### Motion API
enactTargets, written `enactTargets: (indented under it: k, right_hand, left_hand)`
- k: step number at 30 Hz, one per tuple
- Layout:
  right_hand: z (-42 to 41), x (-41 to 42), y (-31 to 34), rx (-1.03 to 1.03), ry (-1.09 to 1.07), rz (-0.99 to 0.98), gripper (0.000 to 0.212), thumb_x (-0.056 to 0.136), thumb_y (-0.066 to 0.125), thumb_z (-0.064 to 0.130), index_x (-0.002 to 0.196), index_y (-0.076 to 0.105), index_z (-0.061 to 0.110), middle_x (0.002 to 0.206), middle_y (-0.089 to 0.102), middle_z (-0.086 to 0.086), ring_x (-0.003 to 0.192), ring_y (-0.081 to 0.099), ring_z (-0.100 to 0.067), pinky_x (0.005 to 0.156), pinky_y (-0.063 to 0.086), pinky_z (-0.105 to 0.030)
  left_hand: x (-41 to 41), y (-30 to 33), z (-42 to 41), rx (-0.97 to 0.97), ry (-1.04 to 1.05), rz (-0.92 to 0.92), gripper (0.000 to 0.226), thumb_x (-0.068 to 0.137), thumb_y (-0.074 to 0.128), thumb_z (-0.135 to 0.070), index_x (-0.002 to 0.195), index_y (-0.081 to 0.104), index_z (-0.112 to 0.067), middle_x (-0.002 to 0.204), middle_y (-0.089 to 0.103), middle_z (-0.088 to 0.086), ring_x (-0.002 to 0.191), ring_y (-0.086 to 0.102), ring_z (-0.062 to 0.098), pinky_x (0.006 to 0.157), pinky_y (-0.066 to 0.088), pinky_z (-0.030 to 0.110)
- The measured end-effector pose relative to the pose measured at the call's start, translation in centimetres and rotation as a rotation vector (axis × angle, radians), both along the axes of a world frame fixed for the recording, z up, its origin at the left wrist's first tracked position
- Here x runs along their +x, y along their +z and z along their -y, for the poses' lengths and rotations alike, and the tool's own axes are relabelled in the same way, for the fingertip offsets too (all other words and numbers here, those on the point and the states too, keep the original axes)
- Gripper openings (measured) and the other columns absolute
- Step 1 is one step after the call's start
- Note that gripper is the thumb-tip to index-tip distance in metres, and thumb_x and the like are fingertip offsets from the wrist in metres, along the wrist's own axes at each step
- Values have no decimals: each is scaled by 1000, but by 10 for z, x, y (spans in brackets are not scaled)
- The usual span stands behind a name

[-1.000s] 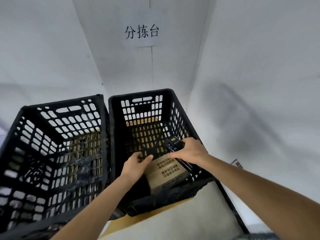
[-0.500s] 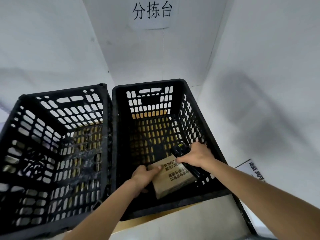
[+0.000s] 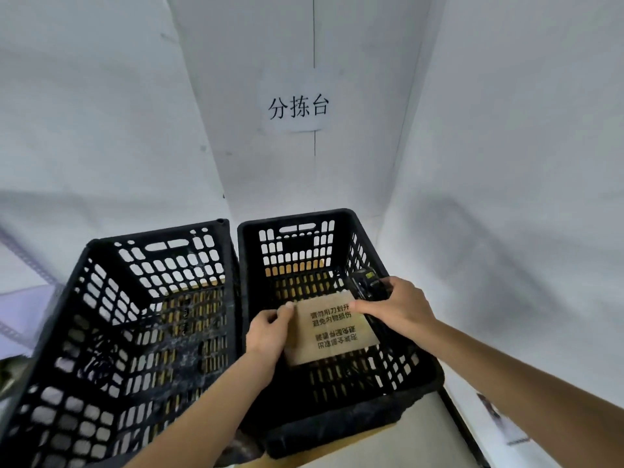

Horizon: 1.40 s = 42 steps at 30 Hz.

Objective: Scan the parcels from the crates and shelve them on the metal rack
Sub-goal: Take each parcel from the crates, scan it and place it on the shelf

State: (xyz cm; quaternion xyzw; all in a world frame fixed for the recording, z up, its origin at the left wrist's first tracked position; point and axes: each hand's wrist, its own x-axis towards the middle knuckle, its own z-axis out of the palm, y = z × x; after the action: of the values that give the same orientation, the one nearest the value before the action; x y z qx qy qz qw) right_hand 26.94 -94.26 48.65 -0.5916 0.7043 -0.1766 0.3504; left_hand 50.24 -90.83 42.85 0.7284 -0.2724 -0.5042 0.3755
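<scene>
A flat brown cardboard parcel [image 3: 329,327] printed with lines of black Chinese characters is held tilted inside the right-hand black perforated plastic crate [image 3: 418,373], above the crate's slotted floor and towards its near right part. Its printed face points up at the camera; half of the lines read upside down.

Just to the left, touching side to side, stands a second black perforated plastic crate [image 3: 84,265]; no parcel shows in it. Both crates stand on a pale surface [image 3: 398,447] with a strip of yellow-brown board showing under the right crate's near edge. White walls close in the far side and the right side, and a white paper sign [image 3: 297,107] with three black characters hangs on the far wall. A small printed sheet [image 3: 503,420] lies at the near right. The crate's walls ring the parcel on all sides.

The left hand [image 3: 266,336] grips the parcel's left edge, thumb on top and fingers curled beneath. The right hand [image 3: 398,307] holds a black handheld scanner [image 3: 366,282] against the parcel's far right corner, its fingers curled round the scanner, with one fingertip stretched onto the parcel's top face.
</scene>
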Motion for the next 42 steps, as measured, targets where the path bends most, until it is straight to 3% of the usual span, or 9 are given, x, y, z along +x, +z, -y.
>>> enactTargets:
  k: [4, 7, 11, 15, 20, 25, 32, 38, 42]
  right_hand:
    - [-40, -4, 48, -102, -114, 61, 62, 68, 90, 56, 118, 64, 29, 97, 66, 20, 88, 64, 0, 69, 48, -21]
    - [-85, -5, 82, -193, -205, 102, 66, 67, 90, 55, 123, 65, 29, 100, 67, 20, 89, 64, 2, 75, 50, -23]
    - [-147, -5, 124, -261, -270, 121, 65, 68, 91, 52, 123, 62, 31, 103, 65, 19, 90, 63, 1, 78, 49, -24]
    - [-211, -8, 160, -323, -341, 147, 65, 66, 92, 52, 121, 63, 33, 103, 65, 20, 91, 63, 2, 81, 50, -25]
    - [-287, -18, 200, -382, -415, 132, 63, 69, 93, 49, 121, 61, 34, 110, 66, 14, 96, 64, -3, 89, 53, -27]
    - [-355, -33, 227, -436, -467, 124, 65, 66, 94, 49, 121, 64, 31, 114, 70, 11, 102, 67, -10, 96, 56, -33]
    - [-450, -48, 242, -447, -502, 139, 62, 62, 97, 47, 114, 66, 31, 106, 73, 12, 91, 70, -6, 78, 57, -23]
    - [-547, -48, 250, -474, -518, 193, 52, 68, 97, 39, 103, 59, 40, 105, 70, 15, 86, 68, 0, 61, 46, -8]
    - [-621, -40, 252, -502, -592, 245, 56, 65, 98, 39, 111, 67, 30, 105, 72, 10, 88, 72, -8, 71, 56, -21]
  left_hand:
    - [1, 55, -13, -197, 23, -20, 24, 94, 61, -49, 111, 64, -33, 114, 65, -7, 105, 58, 17, 99, 51, 51]
    - [0, 99, -37, -303, -1, -75, 16, 93, 62, -51, 102, 62, -38, 111, 65, -8, 105, 59, 17, 97, 52, 53]
    - [-2, 142, -78, -366, -61, -178, 25, 91, 66, -46, 112, 61, -34, 111, 67, -3, 101, 61, 17, 93, 52, 46]
    - [-3, 177, -119, -407, -201, -266, 49, 93, 67, -36, 139, 53, -26, 119, 64, -4, 109, 59, 17, 106, 45, 51]
    - [-10, 217, -166, -472, -389, -351, 43, 86, 72, -26, 126, 57, -29, 120, 65, 3, 110, 61, 21, 101, 49, 53]
    - [-29, 250, -214, -491, -518, -393, 45, 84, 76, -37, 122, 54, -38, 117, 67, 7, 110, 63, 28, 95, 52, 51]
    - [-55, 286, -286, -629, -649, -346, 71, 59, 82, -61, 125, 54, -59, 126, 63, -5, 118, 57, 19, 100, 47, 50]
    - [-63, 300, -365, -741, -553, -368, 52, 67, 87, -47, 115, 67, -46, 118, 68, -1, 108, 66, 18, 81, 61, 45]
    - [-67, 301, -436, -763, -572, -420, 46, 67, 85, -46, 110, 70, -44, 117, 71, -2, 109, 66, 17, 92, 56, 52]
